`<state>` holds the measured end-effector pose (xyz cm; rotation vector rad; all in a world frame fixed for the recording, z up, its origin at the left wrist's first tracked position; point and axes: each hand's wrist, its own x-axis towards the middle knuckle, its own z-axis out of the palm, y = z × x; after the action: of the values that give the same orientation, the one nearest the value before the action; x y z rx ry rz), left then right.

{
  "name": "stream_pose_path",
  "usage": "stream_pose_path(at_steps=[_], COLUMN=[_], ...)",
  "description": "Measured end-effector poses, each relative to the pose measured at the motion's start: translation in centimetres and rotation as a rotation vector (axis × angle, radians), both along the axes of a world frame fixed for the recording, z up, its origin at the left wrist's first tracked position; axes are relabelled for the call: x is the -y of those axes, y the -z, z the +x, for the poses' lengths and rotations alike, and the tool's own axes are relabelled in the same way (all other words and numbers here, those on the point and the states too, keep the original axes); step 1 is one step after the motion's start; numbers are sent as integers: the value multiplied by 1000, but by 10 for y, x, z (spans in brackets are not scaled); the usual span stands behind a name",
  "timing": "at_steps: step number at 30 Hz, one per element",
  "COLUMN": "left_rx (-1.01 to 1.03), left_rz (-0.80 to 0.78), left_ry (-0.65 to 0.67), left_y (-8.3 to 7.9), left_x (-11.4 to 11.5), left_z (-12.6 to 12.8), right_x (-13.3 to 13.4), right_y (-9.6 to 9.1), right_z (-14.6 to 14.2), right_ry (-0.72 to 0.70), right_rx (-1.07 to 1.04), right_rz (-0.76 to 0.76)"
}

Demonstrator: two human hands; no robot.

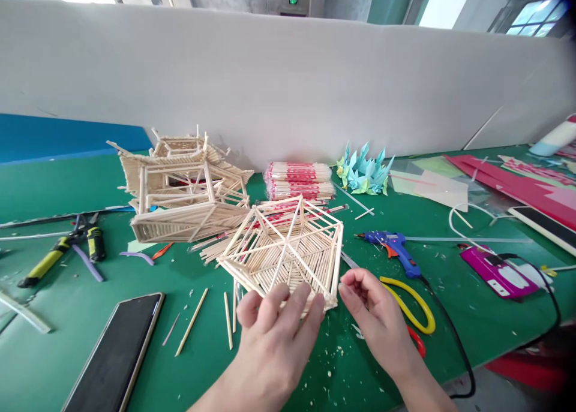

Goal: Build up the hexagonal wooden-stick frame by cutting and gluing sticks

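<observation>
Phone (114,346) lies at the near left, with a larger stick model (180,220) standing beyond it. The left hand (274,352) rests over the near rim of a many-sided stick frame (287,240) at the middle of the green table (162,385), fingers spread and bent; whether they grip underneath, I cannot tell. The frame looks light and dry, stiff along each stick but probably fragile at the joints, so its outer rim seems a better hold than the thin spokes or slatted panels. The right hand (382,316) is just beside its near right corner, thumb and forefinger drawn together; I cannot tell whether anything is pinched. Farther right lies a blue glue gun (396,247).
</observation>
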<state>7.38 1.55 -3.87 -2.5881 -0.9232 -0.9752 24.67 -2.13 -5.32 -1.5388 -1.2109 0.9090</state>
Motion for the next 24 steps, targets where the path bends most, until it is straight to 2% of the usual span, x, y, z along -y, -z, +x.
stream_pose_path(at_steps=[3, 9, 18, 24], left_rx=[-8, -26, -44, -36], left_rz=[25, 61, 101, 106], left_ry=[94, 151, 191, 209], left_y=[7, 11, 6, 10], left_x=[1, -3, -6, -5], left_z=[7, 6, 5, 3], right_x=[-1, -1, -1, -2], right_y=[-2, 2, 19, 21], right_z=[-2, -10, -11, -14], right_ry=[-53, -119, -110, -95], right_rx=[-67, -210, -399, -513], right_rz=[-22, -51, -96, -132])
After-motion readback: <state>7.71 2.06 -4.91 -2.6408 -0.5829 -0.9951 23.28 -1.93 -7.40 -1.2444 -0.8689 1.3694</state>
